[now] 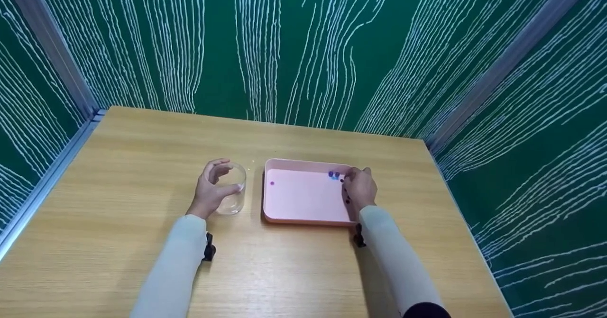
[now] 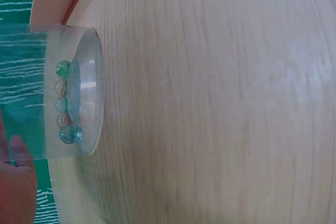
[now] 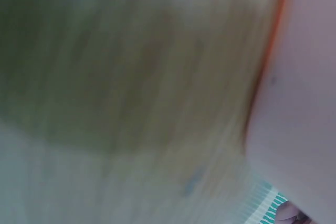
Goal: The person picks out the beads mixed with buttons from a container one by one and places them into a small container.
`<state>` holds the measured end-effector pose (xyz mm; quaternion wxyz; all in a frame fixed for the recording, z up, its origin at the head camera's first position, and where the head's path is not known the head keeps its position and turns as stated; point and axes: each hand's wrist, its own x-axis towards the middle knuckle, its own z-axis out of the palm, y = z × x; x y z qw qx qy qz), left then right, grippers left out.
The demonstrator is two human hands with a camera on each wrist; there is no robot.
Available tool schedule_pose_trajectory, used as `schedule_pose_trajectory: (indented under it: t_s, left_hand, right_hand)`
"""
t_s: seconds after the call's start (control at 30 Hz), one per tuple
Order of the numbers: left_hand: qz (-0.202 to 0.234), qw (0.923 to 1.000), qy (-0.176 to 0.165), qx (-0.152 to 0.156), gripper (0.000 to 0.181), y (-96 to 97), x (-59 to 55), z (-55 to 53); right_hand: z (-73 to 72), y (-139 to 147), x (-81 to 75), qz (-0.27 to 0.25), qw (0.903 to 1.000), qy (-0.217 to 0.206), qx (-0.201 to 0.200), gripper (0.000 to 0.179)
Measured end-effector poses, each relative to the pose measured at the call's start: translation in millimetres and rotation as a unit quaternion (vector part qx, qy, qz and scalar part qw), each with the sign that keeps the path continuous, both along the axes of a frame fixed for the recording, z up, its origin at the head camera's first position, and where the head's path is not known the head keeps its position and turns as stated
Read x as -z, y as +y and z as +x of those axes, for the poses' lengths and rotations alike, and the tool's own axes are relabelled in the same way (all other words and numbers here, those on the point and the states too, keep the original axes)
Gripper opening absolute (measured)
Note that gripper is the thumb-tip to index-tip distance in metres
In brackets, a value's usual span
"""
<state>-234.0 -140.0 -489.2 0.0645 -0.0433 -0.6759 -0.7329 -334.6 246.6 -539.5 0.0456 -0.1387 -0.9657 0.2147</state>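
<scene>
On the wooden table, we list the following.

Item: one clear glass cup, upright, left of the tray. We record the left hand curved about its upper part, thumb and fingers spread apart to either side, gripping it. Near the cup's base, the left wrist view shows us a row of marbles, green, teal and clear with amber.

Item: one shallow pink tray, set just right of the cup and apart from it. Inside we note two dark blue beads side by side near the far right corner, with light blue spots below them; small dark beads along the right end; and one magenta bead alone near the left wall.

Item: the right hand, at the tray's right end, fingers bent down inside the wall; we cannot tell whether they pinch anything.

Surround: we enter pale sleeves and a green wall streaked with white lines.
</scene>
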Motion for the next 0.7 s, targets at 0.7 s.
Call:
schedule_pose_trajectory:
  t_s: [0.7]
  left_hand:
    - [0.01,0.9999,0.011,0.005,0.068,-1.7,14.8,-9.3]
  right_hand:
    - [1.2,3,4.3,0.076,0.9958,0.045,-0.022,0.016]
